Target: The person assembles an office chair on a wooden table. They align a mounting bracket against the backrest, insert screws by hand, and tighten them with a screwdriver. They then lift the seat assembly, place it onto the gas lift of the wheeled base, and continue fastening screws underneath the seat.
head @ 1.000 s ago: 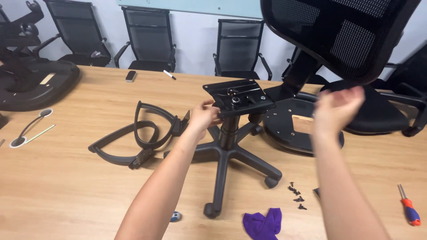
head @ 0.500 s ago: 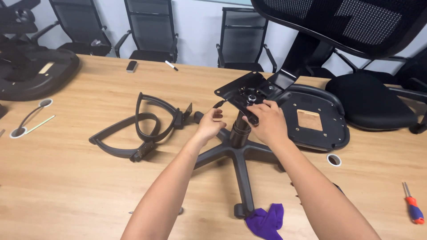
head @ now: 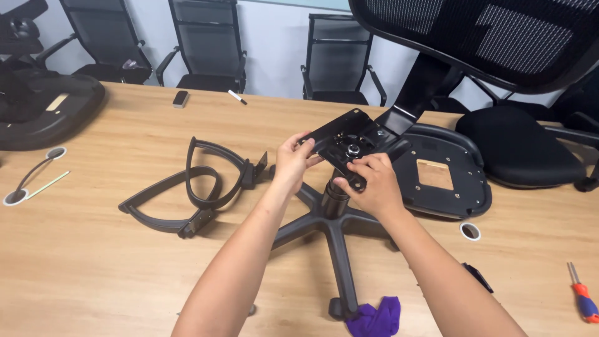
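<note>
Fingers masking mechanism plate, purple cloth cropped

A pale beige label, a small slanted rectangle, is stuck on the black seat shell in the upper left of the frame. On the black seat underside, right of centre, there is a tan rectangular patch. I cannot tell if it is a label.

Two hands up: left hand and right hand. One star base, one mechanism plate. Two armrests at nine o'clock. One screwdriver at four. Chairs behind at twelve: three, maybe more.
</note>
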